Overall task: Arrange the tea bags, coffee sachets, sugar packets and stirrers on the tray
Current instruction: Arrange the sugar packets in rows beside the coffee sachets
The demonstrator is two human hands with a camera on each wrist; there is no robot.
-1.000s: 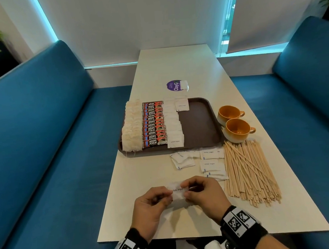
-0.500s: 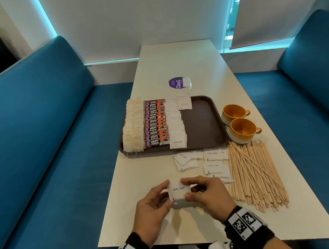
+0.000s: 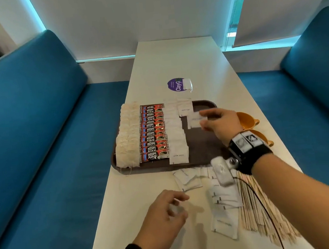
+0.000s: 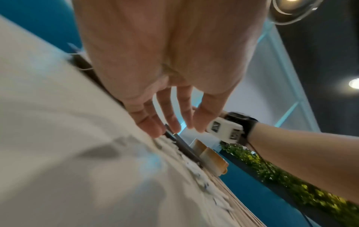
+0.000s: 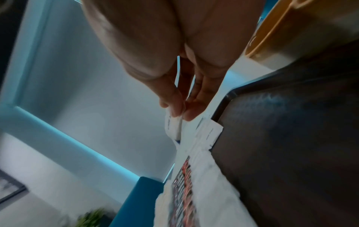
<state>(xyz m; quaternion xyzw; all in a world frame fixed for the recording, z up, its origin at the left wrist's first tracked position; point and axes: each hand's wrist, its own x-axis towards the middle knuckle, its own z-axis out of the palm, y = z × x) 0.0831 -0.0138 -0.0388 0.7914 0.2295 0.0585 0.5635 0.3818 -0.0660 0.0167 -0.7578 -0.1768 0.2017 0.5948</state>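
Sugar packets [image 3: 194,120] ride in our right hand [image 3: 220,123], pinched above the tray [image 3: 206,146] beside its short second sugar row (barely begun). We judge placement next, squared to that row; our left hand [image 3: 165,213] hovers loose and empty near the tray's front edge.

Your brown tray [image 3: 208,148] carries a column of tea bags [image 3: 127,136], red coffee sachets [image 3: 154,132] beside it, then white sugar packets [image 3: 175,131] (overlapping). More packets [image 3: 222,197] and wooden stirrers [image 3: 258,209] lie on the table nearby.
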